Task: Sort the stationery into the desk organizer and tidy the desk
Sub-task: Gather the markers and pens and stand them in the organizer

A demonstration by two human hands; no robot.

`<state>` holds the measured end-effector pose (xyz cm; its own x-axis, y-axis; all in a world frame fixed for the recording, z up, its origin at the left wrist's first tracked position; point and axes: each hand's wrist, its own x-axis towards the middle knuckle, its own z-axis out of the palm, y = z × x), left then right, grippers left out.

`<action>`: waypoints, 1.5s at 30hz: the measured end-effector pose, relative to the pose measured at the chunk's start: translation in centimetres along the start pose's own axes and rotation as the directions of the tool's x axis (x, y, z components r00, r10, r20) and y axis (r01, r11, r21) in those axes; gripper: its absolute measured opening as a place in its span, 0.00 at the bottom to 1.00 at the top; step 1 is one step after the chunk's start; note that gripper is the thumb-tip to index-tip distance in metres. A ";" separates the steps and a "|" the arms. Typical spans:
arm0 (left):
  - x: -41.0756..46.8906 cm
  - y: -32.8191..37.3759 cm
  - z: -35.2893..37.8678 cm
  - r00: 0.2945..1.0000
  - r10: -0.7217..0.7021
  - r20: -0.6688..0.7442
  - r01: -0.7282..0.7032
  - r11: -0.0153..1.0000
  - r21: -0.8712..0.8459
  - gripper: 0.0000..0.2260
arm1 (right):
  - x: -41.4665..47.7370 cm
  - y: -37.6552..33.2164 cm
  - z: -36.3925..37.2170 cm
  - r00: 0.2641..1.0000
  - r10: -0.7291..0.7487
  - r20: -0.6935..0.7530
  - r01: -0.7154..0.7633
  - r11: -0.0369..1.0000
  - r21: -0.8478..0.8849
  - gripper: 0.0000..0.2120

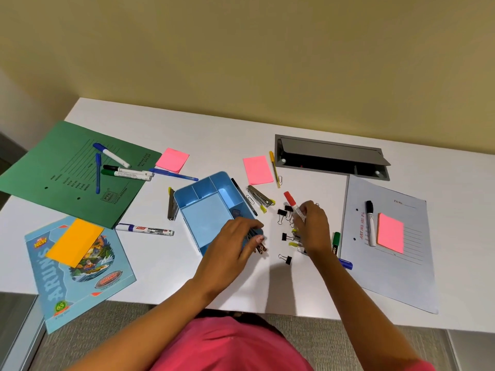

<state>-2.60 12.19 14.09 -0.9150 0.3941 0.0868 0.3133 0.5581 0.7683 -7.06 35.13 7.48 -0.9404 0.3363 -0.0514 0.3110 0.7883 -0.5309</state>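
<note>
Red-capped marker (294, 207) is pinched in my right hand (314, 226), just right of the organizer (198, 183); my left hand (233, 238) is curled round a bundle of pencils (261, 247) at the organizer's near right corner (their ends poke out past the rim). Clips (281, 212) lie scattered right of the organizer, some under that right hand. Farther left of the organizer, markers (126, 172) rest on a green folder (67, 167). My worry: release the pencils while they overhang the rim and they may roll out onto the desk (214, 145); and the right wrist, drawn across to the organizer, could sweep clips along.
</note>
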 end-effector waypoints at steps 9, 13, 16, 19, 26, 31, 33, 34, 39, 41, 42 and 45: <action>2.9 1.0 -1.7 0.929 -0.259 -0.264 0.169 0.932 -0.320 0.08 | -5.6 -9.5 -1.7 0.879 -0.473 -0.054 0.469 0.842 0.267 0.06; 3.4 0.5 -3.3 0.930 -0.237 -0.279 0.153 0.944 -0.293 0.02 | -5.5 -11.5 -0.8 0.903 -0.430 -0.012 0.412 0.856 0.311 0.08; 4.2 -0.5 -5.3 0.899 -0.236 -0.368 0.150 0.957 -0.248 0.01 | -4.9 -12.1 -0.9 0.925 -0.378 -0.043 0.368 0.858 0.359 0.08; 5.4 -2.0 -7.4 0.837 -0.219 -0.502 0.164 0.975 -0.153 0.02 | -4.4 -11.5 -1.3 0.944 -0.306 -0.121 0.329 0.864 0.381 0.09; 7.1 -5.9 -7.4 0.839 -0.163 -0.520 0.214 0.976 0.040 0.05 | -4.8 -7.3 -1.8 0.932 -0.236 -0.276 0.326 0.880 0.345 0.04; 7.5 -9.0 -5.9 0.901 -0.248 -0.355 0.302 0.948 0.103 0.05 | -4.8 -3.4 -1.9 0.937 0.084 -0.340 0.039 0.940 0.339 0.03; 7.5 -9.5 -5.7 0.915 -0.262 -0.307 0.315 0.939 0.138 0.06 | -4.9 -1.6 -2.1 0.915 0.161 -0.370 -0.026 0.938 0.345 0.04; 7.4 -9.7 -5.6 0.918 -0.267 -0.294 0.323 0.932 0.163 0.07 | -5.0 -0.7 -2.2 0.904 0.184 -0.385 -0.054 0.944 0.325 0.04; 7.1 -10.5 -5.5 0.922 -0.270 -0.276 0.336 0.914 0.228 0.10 | -5.5 2.8 -2.4 0.866 0.307 -0.394 -0.216 0.941 0.260 0.04; 7.1 -10.4 -5.5 0.921 -0.273 -0.280 0.331 0.925 0.188 0.14 | -5.8 3.9 -2.3 0.860 0.332 -0.386 -0.267 0.940 0.215 0.05; 7.1 -10.3 -5.5 0.920 -0.271 -0.285 0.326 0.930 0.168 0.16 | -5.9 4.4 -2.2 0.865 0.341 -0.367 -0.296 0.939 0.175 0.08; 7.0 -9.6 -5.7 0.913 -0.251 -0.321 0.308 0.941 0.141 0.19 | -6.5 5.6 -1.8 0.881 0.384 -0.278 -0.401 0.916 -0.005 0.18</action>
<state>-13.49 5.46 10.96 -0.9959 -0.0147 0.0897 0.0484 0.7494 0.6603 0.99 38.29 6.42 -0.6704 0.7419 -0.0137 0.6624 0.5900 -0.4618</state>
